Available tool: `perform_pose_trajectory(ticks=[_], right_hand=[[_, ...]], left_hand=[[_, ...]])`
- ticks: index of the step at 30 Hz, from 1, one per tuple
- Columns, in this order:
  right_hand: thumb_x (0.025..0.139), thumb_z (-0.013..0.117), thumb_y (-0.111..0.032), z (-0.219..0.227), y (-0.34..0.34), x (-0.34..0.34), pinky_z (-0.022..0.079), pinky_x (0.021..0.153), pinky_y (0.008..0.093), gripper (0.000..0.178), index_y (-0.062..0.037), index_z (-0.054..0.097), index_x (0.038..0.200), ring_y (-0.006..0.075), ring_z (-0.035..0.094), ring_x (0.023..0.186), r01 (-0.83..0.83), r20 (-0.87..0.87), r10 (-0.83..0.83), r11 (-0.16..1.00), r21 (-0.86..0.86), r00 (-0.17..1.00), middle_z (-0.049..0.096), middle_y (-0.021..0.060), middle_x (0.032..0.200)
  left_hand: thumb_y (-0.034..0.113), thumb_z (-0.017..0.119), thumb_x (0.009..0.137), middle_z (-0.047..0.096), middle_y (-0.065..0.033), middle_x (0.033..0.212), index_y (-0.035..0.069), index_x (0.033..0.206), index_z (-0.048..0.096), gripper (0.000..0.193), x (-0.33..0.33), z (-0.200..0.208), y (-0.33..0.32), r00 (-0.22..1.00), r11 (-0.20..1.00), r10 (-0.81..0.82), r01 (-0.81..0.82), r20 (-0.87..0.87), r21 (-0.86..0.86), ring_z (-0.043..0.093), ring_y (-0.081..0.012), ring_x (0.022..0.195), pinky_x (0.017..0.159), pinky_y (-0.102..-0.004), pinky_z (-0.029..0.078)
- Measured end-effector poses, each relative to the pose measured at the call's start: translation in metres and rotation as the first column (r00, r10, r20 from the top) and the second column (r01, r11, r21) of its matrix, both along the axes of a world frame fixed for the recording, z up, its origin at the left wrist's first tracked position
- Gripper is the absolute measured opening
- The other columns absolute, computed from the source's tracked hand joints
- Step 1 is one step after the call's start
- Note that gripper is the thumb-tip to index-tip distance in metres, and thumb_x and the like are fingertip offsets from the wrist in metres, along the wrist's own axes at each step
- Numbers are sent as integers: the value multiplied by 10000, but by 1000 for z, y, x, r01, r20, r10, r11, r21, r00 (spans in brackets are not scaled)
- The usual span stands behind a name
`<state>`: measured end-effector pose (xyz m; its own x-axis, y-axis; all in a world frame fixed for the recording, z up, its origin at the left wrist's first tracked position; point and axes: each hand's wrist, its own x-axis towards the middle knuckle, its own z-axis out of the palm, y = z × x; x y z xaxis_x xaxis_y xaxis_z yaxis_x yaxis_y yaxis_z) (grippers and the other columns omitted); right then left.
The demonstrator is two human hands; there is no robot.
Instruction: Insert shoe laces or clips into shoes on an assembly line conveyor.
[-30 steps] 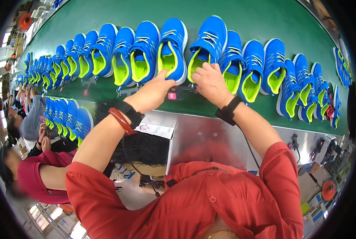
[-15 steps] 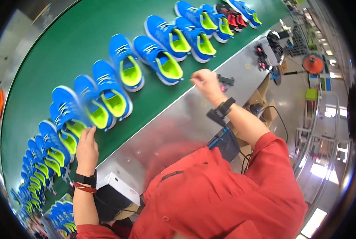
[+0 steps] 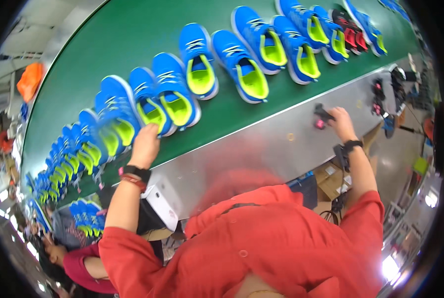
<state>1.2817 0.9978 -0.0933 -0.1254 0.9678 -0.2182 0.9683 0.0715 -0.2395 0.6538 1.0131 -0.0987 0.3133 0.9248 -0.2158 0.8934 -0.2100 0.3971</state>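
Note:
My left hand (image 3: 146,146), its fingers drawn together, is at the heel end of a blue shoe (image 3: 150,102) with a yellow-green lining. Whether its fingertips grip anything is hidden. Farther right, my right hand (image 3: 343,123) has its fingers closed at the edge of a small black object with pink parts (image 3: 322,117), which lies on the metal ledge (image 3: 261,144). Blue shoes with white soles run in a long row along the green belt (image 3: 107,39), heels toward me. One blue shoe (image 3: 118,105) left of my left hand is partly blurred.
A black-and-red pair of shoes (image 3: 350,32) stands among the blue ones at far right. More black and pink pieces (image 3: 378,97) lie at the ledge's right end. A white box (image 3: 161,206) is below the ledge. Another person (image 3: 90,265) is at lower left.
The view has shifted, so the shoe row appears farther right. My right hand has moved across the ledge to the black and pink object. My left hand remains near the shoe heels.

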Motion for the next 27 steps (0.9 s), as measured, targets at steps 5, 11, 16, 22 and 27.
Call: perform_pose_trajectory(ticks=[5,11,16,22,27], right_hand=[[656,743,-20,46,12,-65,470,707,362,238,-25,581,831,266,562,765,-16,-206,-33,973,-231,978,586,108,765],[956,496,-87,56,1,-314,528,638,281,342,-36,399,1279,151,676,717,-380,-724,-451,637,-671,522,673,86,875],[992,434,-90,35,-9,-423,537,627,263,415,-11,300,1377,166,673,691,-284,-695,-623,636,-717,358,647,106,889],[1003,421,-94,5,-39,-454,541,620,277,444,9,281,1412,202,678,730,-303,-614,-758,545,-782,220,635,135,894],[1006,421,-105,17,-47,-461,544,636,287,462,-18,257,1429,178,670,734,-274,-614,-778,567,-776,129,623,114,902]], left_hand=[[-34,595,770,579,-134,1079,45,1050,553,294,-2,28,0,992,997,72,-68,104,-44,592,-374,958,797,-424,498],[-3,623,792,602,-118,1021,42,991,584,207,-10,30,7,993,995,14,-2,119,-100,602,-352,940,773,-410,500],[17,639,790,610,-117,997,36,959,593,176,-17,29,7,986,998,9,3,169,-69,611,-347,912,759,-408,500],[38,651,783,608,-108,977,49,954,605,177,-22,26,10,988,996,3,11,156,-88,615,-341,890,739,-421,499],[50,657,781,608,-102,973,55,955,611,180,-25,25,15,987,994,-5,22,160,-103,615,-340,878,734,-422,498]])
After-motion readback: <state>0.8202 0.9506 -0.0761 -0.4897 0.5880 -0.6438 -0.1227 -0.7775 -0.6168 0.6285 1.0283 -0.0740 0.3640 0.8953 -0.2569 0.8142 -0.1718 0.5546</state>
